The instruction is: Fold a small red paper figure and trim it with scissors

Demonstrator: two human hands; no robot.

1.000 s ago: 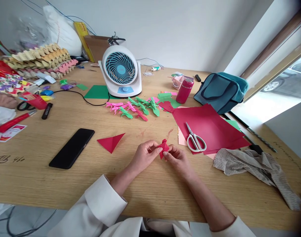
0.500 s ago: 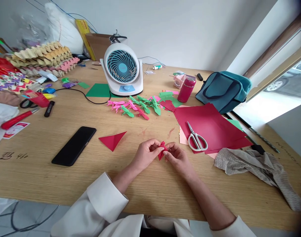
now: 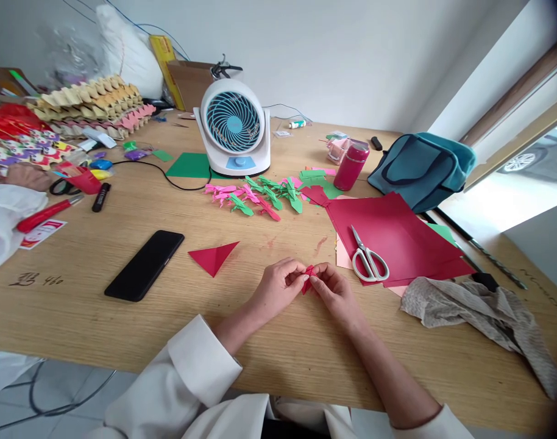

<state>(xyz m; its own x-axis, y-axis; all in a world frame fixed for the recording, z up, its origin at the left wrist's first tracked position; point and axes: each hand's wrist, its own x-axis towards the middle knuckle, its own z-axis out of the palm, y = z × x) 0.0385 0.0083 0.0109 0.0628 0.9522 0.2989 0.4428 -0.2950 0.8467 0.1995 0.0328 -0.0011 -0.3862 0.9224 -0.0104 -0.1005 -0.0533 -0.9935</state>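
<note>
Between my two hands, just above the wooden table (image 3: 260,323), is a small folded piece of red paper (image 3: 307,283). My left hand (image 3: 281,282) pinches its left side with thumb and fingertips. On the other side my right hand (image 3: 333,289) grips it, thumb across the front. Fingers cover much of the folds. A flat red paper triangle (image 3: 214,257) lies to the left of my hands. Scissors (image 3: 370,259) with white handles rest on large red paper sheets (image 3: 397,235) at the right. Beyond my hands lies a cluster of pink, green and red folded paper figures (image 3: 273,194).
A black phone (image 3: 145,265) lies at the left. Behind the paper figures stands a white fan (image 3: 235,125). A red bottle (image 3: 351,166) and a teal bag (image 3: 422,167) are at the back right. A crumpled grey cloth (image 3: 475,314) hangs toward the front right edge.
The whole view has shifted slightly, so things appear further right. My right fingers have closed in further over the red paper, hiding more of it. Everything on the table stays put.
</note>
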